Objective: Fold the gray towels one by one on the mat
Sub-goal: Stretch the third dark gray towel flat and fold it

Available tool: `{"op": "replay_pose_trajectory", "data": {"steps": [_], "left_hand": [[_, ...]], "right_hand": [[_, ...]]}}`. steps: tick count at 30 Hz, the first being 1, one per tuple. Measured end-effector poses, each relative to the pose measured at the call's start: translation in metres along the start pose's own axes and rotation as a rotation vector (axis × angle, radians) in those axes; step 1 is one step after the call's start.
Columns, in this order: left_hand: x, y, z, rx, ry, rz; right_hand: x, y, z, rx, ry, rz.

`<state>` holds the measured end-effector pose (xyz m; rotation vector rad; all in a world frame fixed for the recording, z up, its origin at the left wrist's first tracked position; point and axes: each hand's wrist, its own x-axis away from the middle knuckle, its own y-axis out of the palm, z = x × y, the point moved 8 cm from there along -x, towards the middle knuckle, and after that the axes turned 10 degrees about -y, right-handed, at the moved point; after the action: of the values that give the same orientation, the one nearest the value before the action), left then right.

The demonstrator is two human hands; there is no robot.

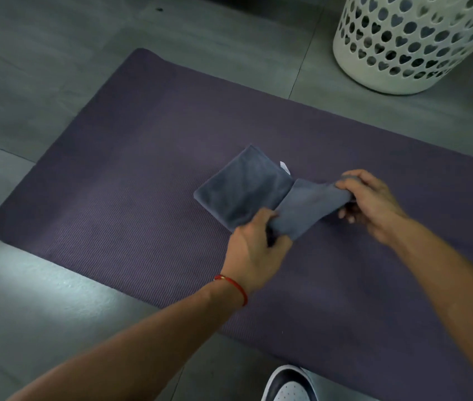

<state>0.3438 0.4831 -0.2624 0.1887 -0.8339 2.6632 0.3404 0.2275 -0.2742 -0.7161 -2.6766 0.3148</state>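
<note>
A purple mat (pixel 142 175) with a fine ribbed texture lies on a floor (pixel 41 82) of large gray tiles; thin grout lines run past its far edge, and a pale patch of light falls on the tile by its near left corner. The mat's left corners are rounded, and its right end runs out of view.

A gray towel (pixel 244 186) lies near the middle of the mat, part of it flat and part lifted. A small white tag (pixel 284 167) shows at its far edge. The left hand (pixel 254 244) grips the near corner of the raised flap, fingers curled round the cloth, a red cord (pixel 235 287) on the wrist. The right hand (pixel 371 201) pinches the far corner of the same flap between thumb and fingers, holding it just above the mat.

A white basket (pixel 414 44) with heart-shaped holes stands on the tiles beyond the mat's far right side. Gray cloth shows through its holes. The toe of a white and dark shoe (pixel 287 383) rests at the mat's near edge.
</note>
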Motion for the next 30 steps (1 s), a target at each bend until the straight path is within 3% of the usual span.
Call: {"op": "replay_pose_trajectory", "data": {"steps": [6, 10, 11, 15, 17, 21, 23, 26, 30], "left_hand": [[-0.041, -0.052, -0.06, 0.443, -0.355, 0.155], [-0.07, -0.069, -0.1, 0.517, -0.47, 0.205], [-0.077, -0.07, -0.111, 0.506, -0.5, 0.205], [-0.089, -0.07, -0.128, 0.48, -0.57, 0.179], [-0.084, -0.067, -0.127, 0.376, -0.568, 0.196], [-0.073, -0.056, -0.134, 0.227, -0.615, 0.212], [-0.076, -0.051, -0.139, 0.375, -0.695, 0.189], [-0.081, -0.038, -0.134, 0.626, -0.822, 0.082], [-0.078, -0.029, -0.112, 0.574, -0.885, -0.149]], "right_hand": [[-0.044, 0.068, -0.059, 0.004, -0.113, -0.161], [-0.073, 0.126, -0.068, 0.079, -0.15, -0.246], [-0.079, 0.136, -0.064, 0.148, -0.168, -0.249], [-0.083, 0.163, -0.04, 0.922, -0.322, -0.273], [-0.074, 0.169, -0.029, 1.146, -0.359, -0.27], [-0.071, 0.161, -0.014, 1.012, -0.272, -0.283], [-0.071, 0.15, -0.014, 0.932, -0.197, -0.282], [-0.058, 0.131, -0.016, 0.863, -0.024, -0.351], [-0.026, 0.098, -0.008, 0.702, 0.162, -0.414]]}}
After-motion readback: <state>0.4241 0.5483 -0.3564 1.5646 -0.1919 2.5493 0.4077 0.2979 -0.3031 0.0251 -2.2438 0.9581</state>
